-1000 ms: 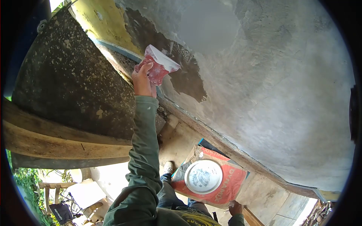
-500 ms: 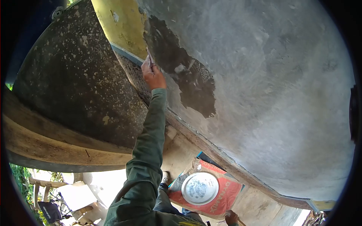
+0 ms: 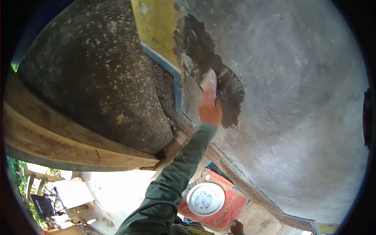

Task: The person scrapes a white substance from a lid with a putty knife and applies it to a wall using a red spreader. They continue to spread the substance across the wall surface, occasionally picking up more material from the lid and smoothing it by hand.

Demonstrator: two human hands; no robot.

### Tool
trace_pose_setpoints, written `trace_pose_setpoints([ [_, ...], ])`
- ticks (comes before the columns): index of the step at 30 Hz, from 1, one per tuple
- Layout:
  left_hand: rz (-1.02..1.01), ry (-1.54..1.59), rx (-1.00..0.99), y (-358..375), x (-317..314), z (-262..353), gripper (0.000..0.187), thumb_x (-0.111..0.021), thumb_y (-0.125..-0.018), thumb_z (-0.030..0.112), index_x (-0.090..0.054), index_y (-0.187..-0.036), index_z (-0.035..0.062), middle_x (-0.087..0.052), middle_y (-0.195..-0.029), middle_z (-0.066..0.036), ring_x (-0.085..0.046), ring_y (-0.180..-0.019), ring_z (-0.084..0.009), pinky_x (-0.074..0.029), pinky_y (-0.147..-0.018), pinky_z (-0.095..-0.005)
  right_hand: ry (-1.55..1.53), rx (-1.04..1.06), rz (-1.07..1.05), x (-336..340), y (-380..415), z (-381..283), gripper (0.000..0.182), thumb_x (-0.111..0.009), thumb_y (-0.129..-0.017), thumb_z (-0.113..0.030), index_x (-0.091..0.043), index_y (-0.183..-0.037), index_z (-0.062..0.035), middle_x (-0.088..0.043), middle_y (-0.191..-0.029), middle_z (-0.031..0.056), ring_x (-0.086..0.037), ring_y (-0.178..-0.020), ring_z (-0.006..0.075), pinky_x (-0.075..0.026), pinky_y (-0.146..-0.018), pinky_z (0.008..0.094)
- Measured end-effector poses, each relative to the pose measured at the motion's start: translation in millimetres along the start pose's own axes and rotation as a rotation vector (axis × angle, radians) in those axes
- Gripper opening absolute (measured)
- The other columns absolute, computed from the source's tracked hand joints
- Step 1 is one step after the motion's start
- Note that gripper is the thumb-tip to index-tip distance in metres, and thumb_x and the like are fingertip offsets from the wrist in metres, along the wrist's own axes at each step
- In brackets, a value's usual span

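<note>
My left hand, in a green sleeve, reaches up to the grey plastered wall. Its fingers are closed on a thin, pale flat piece, pressed at the dark damp-looking patch. Motion blur hides the piece's exact kind. At the bottom edge, my right hand shows only in part, with its fingers curled; what it holds, if anything, cannot be made out. Below the wall, a round white basin with grey mix traces inside rests on a red printed sack.
A dark speckled curved surface and a brown ledge lie to the left. Yellow paint and a blue-grey edge strip border the patch. A dark bag hangs by wooden furniture at lower left.
My left hand has moved right and down, from the yellow paint's edge onto the dark patch, turning the pale piece flatter to the wall. The whole view has shifted somewhat.
</note>
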State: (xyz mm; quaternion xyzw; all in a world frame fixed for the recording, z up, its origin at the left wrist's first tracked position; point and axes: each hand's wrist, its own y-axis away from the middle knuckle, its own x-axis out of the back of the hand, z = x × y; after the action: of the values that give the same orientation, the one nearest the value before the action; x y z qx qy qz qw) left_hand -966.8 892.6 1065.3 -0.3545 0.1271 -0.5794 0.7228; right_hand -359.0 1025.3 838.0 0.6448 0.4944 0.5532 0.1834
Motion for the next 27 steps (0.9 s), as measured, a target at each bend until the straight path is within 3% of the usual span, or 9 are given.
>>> trace_pose_setpoints([
  [3, -0.146, 0.144, 0.017, 22, 35, 10, 0.046, -0.057, -0.091, 0.009, -0.049, -0.134, -0.0058, -0.054, -0.130, -0.028, -0.053, -0.122, -0.0400, -0.044, -0.101, -0.0403, 0.124, 0.211, 0.128, 14, -2, -35, 0.033, -0.064, -0.083, -0.020, -0.062, -0.116, -0.0146, -0.067, -0.108, 0.0212, -0.062, -0.102, 0.0409, -0.051, -0.086, 0.0496],
  [5, -0.140, 0.252, 0.207, 7, 56, 10, 0.043, -0.055, -0.098, 0.019, -0.051, -0.133, -0.0045, -0.059, -0.128, -0.024, -0.057, -0.119, -0.0330, -0.045, -0.100, -0.0365, 0.084, 0.398, 0.222, 20, -5, -48, 0.037, -0.065, -0.084, -0.018, -0.061, -0.121, -0.0138, -0.068, -0.104, 0.0246, -0.071, -0.091, 0.0237, -0.055, -0.080, 0.0459],
  [9, 0.199, 0.331, 0.312, -90, 68, -55, 0.032, -0.052, -0.096, 0.008, -0.058, -0.127, -0.0018, -0.060, -0.130, -0.018, -0.061, -0.115, -0.0313, -0.049, -0.094, -0.0370, 0.027, 0.389, 0.305, 36, 23, -96, 0.035, -0.063, -0.074, -0.008, -0.068, -0.109, -0.0082, -0.070, -0.100, 0.0207, -0.068, -0.095, 0.0365, -0.054, -0.081, 0.0412],
  [14, 0.058, 0.047, 0.274, -126, 58, -45, 0.029, -0.054, -0.096, 0.008, -0.062, -0.122, -0.0015, -0.068, -0.112, -0.018, -0.067, -0.100, -0.0279, -0.050, -0.091, -0.0347, 0.025, 0.292, 0.236, 15, 42, -79, 0.035, -0.061, -0.075, -0.007, -0.068, -0.109, -0.0077, -0.071, -0.096, 0.0202, -0.069, -0.095, 0.0352, -0.055, -0.083, 0.0396],
  [16, 0.029, 0.077, 0.063, -92, 52, -31, 0.030, -0.053, -0.096, 0.008, -0.061, -0.123, -0.0015, -0.068, -0.115, -0.018, -0.067, -0.100, -0.0282, -0.051, -0.090, -0.0354, 0.028, 0.294, 0.178, -2, 40, -55, 0.035, -0.062, -0.075, -0.009, -0.069, -0.109, -0.0086, -0.071, -0.096, 0.0203, -0.069, -0.094, 0.0352, -0.055, -0.083, 0.0400],
  [18, -0.182, 0.188, 0.144, -41, 54, -1, 0.030, -0.053, -0.097, 0.009, -0.061, -0.124, -0.0005, -0.067, -0.118, -0.016, -0.066, -0.104, -0.0254, -0.049, -0.091, -0.0328, 0.141, 0.300, 0.116, -15, 35, -30, 0.033, -0.063, -0.075, -0.013, -0.069, -0.108, -0.0106, -0.070, -0.096, 0.0213, -0.068, -0.093, 0.0369, -0.055, -0.084, 0.0431],
  [20, -0.243, 0.360, -0.019, 12, 53, 19, 0.030, -0.053, -0.096, 0.009, -0.060, -0.125, 0.0041, -0.067, -0.109, -0.021, -0.066, -0.102, -0.0359, -0.052, -0.086, -0.0363, 0.286, 0.310, 0.148, -30, 20, -2, 0.034, -0.063, -0.076, -0.015, -0.068, -0.109, -0.0111, -0.069, -0.094, 0.0216, -0.067, -0.091, 0.0394, -0.055, -0.082, 0.0467],
  [24, -0.456, 0.345, 0.323, 170, 58, -15, 0.027, -0.053, -0.096, 0.009, -0.060, -0.121, 0.0037, -0.068, -0.103, -0.021, -0.069, -0.097, -0.0321, -0.053, -0.081, -0.0338, 0.126, 0.488, 0.371, -34, -4, -1, 0.032, -0.062, -0.081, -0.013, -0.065, -0.112, -0.0047, -0.069, -0.098, 0.0226, -0.067, -0.093, 0.0400, -0.054, -0.081, 0.0477],
  [27, -0.719, 0.156, 0.511, 309, 89, -70, 0.028, -0.052, -0.092, 0.004, -0.062, -0.118, 0.0044, -0.068, -0.098, -0.023, -0.068, -0.092, -0.0356, -0.053, -0.078, -0.0378, -0.010, 0.335, 0.318, -30, -26, -39, 0.030, -0.064, -0.080, -0.009, -0.064, -0.109, -0.0026, -0.067, -0.104, 0.0225, -0.065, -0.099, 0.0386, -0.052, -0.087, 0.0442],
])
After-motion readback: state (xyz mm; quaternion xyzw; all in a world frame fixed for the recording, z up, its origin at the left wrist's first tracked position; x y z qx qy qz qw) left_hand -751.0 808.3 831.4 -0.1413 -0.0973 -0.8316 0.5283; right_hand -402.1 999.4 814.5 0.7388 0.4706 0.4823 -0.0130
